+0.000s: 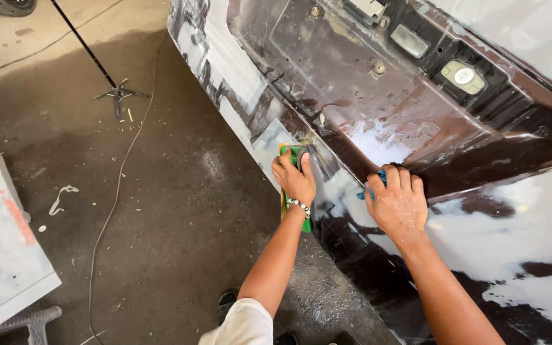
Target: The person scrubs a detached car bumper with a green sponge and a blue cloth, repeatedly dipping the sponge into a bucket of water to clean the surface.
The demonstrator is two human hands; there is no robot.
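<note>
A dark car rear panel (pixel 429 121), patched with white filler, fills the view. The left hand (pixel 294 180) presses a stiff-looking green sanding block (pixel 292 155) flat against its edge, fingers clamped over it. The right hand (pixel 396 203) pinches a soft blue cloth (pixel 370 185) on the panel.

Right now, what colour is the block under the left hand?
Green with a yellow edge, seen from the head view.

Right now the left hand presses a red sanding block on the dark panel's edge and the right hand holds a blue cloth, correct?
Not quite: in the head view the block under the left hand is green, not red. It sits on the dark panel edge, and the right hand holds a blue cloth.
</note>
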